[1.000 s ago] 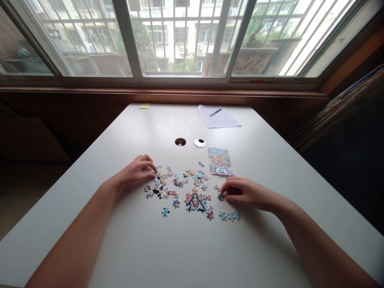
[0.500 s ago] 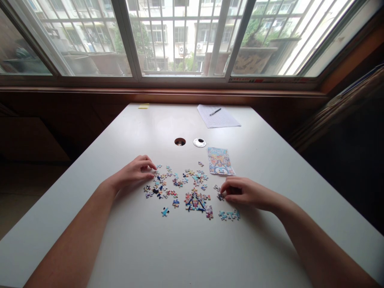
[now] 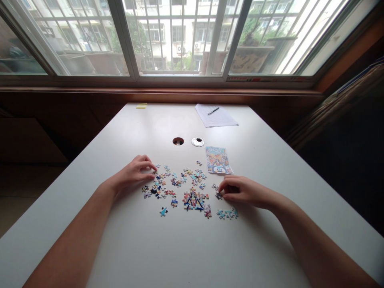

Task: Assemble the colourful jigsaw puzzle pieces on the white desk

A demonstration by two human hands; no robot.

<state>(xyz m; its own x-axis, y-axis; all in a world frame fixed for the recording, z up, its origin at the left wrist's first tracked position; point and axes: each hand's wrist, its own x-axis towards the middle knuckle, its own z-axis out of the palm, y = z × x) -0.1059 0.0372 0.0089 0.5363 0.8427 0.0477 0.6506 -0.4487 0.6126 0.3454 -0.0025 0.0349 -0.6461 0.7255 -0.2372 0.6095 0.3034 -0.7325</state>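
My left hand (image 3: 140, 170) rests at the left edge of the loose jigsaw pieces (image 3: 162, 180), thumb and forefinger apart and touching the outermost ones. At the right, my right hand (image 3: 240, 190) has its fingertips pinched on a dark jigsaw piece (image 3: 219, 196), partly hidden by the fingers. Between the hands lies a joined section of the puzzle (image 3: 194, 201), with a dark figure on it. A joined strip of light-blue pieces (image 3: 228, 213) is below my right hand. One blue piece (image 3: 163, 212) lies apart, nearer to me.
A small picture sheet (image 3: 218, 160) of the puzzle lies beyond my right hand. Further back are a cable hole (image 3: 178, 141), its round cover (image 3: 198, 142), papers (image 3: 222, 119) with a pen (image 3: 213, 111), and a yellow note (image 3: 141, 106). A barred window rises behind the white table (image 3: 144, 248).
The view has shifted slightly, so the table and pieces sit a little further left. Both hands keep nearly the same places and poses.
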